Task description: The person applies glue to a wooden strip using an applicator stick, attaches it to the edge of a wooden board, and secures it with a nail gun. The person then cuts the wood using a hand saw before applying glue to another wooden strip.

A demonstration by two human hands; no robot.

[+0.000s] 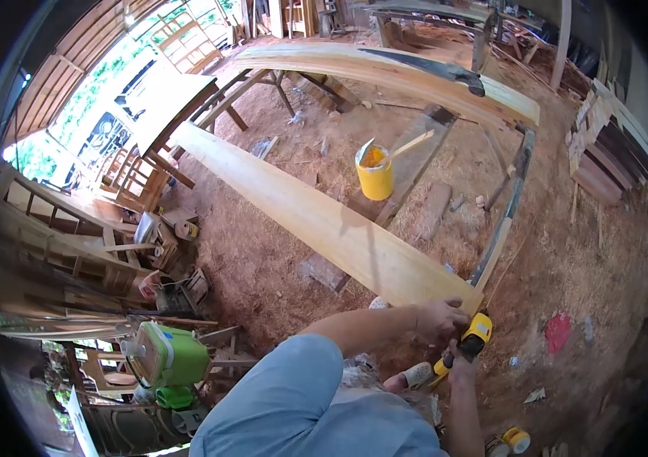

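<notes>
My right hand (460,367) is wrapped around the handle of a yellow and black cordless drill (478,333). The drill's front points toward the near end of a long pale wooden board (316,226). At that same end, beside the drill, is my left hand (440,320). Its fingers are curled together at the board's corner, and whatever is between them is too small to make out. A narrow wooden strip (497,254) with a dark bar alongside meets the board at this corner.
A yellow paint can (375,177) with a stick stands on a dark plank beyond the board. Another long board (316,59) lies farther back with a dark handsaw-like tool (423,65) on it. A green cooler (171,356) sits left; stacked timber (612,145) is right.
</notes>
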